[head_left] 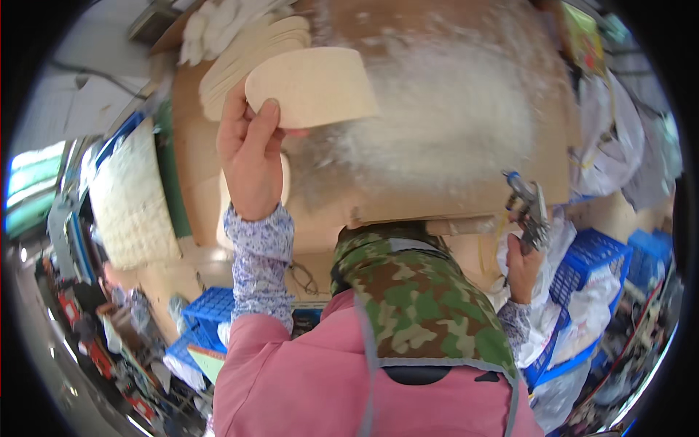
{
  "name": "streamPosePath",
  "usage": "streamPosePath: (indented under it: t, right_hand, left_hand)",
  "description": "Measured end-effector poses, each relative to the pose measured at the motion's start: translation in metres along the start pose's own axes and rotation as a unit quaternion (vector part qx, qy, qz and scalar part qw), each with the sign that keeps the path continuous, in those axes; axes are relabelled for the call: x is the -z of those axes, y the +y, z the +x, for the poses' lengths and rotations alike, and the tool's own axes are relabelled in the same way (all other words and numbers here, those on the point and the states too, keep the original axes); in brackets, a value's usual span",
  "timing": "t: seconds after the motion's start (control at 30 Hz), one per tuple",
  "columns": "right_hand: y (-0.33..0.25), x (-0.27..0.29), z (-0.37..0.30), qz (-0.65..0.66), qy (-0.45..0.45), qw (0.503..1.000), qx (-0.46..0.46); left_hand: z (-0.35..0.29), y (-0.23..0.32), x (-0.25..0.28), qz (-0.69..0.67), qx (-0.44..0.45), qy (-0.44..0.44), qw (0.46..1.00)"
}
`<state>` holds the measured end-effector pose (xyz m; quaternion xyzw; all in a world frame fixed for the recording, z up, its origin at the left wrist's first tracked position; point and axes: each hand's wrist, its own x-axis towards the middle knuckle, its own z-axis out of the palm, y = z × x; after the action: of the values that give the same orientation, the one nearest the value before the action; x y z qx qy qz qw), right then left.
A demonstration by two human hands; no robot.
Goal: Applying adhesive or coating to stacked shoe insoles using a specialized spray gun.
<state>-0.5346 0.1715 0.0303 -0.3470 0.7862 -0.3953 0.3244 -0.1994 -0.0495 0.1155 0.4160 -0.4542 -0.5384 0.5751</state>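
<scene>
My left hand (251,156) pinches a cream-coloured insole-shaped piece (317,87) by its left end, thumb on top. The piece is held up over the brown work surface (313,233). On the right, my right hand (523,266) is wrapped round a metal spray gun (535,215) with a blue tip, off the surface's near right corner. A fanned stack of similar cream pieces (251,54) lies beyond my left hand. Another pale piece (285,178) is partly hidden under my left wrist.
A whitish, blurred coating (451,109) covers much of the surface. White cloth-like items (218,29) lie at the far left. A pale panel (131,197) stands to the left. Blue crates (582,266) and plastic bags (608,135) stand at the right; another blue crate (210,309) is below left.
</scene>
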Motion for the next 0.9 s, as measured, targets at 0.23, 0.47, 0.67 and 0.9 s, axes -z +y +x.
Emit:
streamPosePath:
  t: [0.23, 0.47, 0.67, 0.9]
  right_hand:
    - [0.002, 0.006, -0.006, 0.033, -0.003, 0.999, -0.027]
    - [-0.010, -0.005, -0.005, -0.035, -0.077, 0.996, 0.014]
    - [-0.069, -0.060, 0.008, -0.044, -0.214, 0.964, 0.155]
    - [-0.061, -0.082, 0.016, -0.090, -0.260, 0.949, 0.151]
  left_hand:
    - [-0.022, -0.132, -0.040, 0.049, 0.156, -0.041, 0.986]
    - [-0.062, -0.189, -0.032, 0.186, 0.178, -0.019, 0.966]
    - [-0.061, -0.181, -0.020, 0.059, 0.241, -0.014, 0.969]
    - [-0.064, -0.191, -0.011, 0.017, 0.253, -0.013, 0.967]
